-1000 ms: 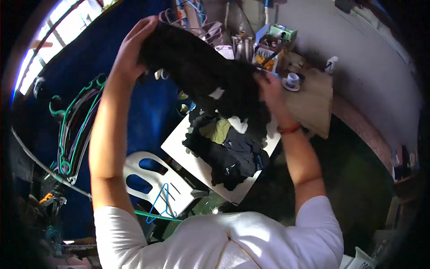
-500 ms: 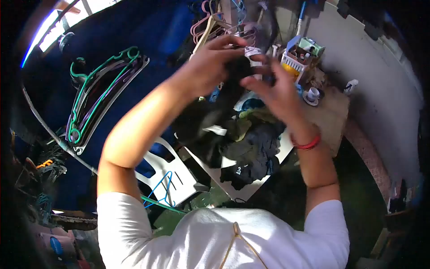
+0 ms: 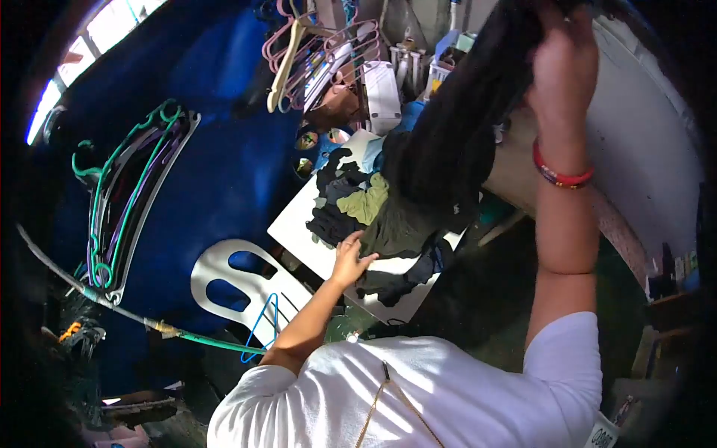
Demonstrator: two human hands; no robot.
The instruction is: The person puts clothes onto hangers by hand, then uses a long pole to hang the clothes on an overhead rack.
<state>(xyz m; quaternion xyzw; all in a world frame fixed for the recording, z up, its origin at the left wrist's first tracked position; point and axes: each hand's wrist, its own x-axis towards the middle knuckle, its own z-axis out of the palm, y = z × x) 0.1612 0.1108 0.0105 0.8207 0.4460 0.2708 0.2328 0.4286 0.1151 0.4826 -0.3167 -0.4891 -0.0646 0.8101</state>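
Observation:
High on the right, my right hand (image 3: pixel 564 75) is closed on a black garment (image 3: pixel 455 112), whose cloth hangs down toward the table; its exact kind cannot be made out. My left hand (image 3: pixel 349 259) is low at the near side of a pile of dark clothes (image 3: pixel 399 231), fingers apart, at the edge of the cloth. Whether it presses on the pile is unclear. An olive-green cloth (image 3: pixel 366 200) lies among the dark pieces. Beneath the pile is a white table (image 3: pixel 299 216).
A white plastic chair (image 3: pixel 216 280) with a blue hanger (image 3: pixel 261 328) stands left of the table. Green, purple and white hangers (image 3: pixel 138 201) hang at far left before a blue sheet (image 3: pixel 224 164). Pink hangers (image 3: pixel 366 37) and a cream hanger (image 3: pixel 287 56) hang at the back.
My hands were together, raised around black cloth. Now the right hand has lifted the black garment up and right, while the left has come down to the pile. The view has shifted.

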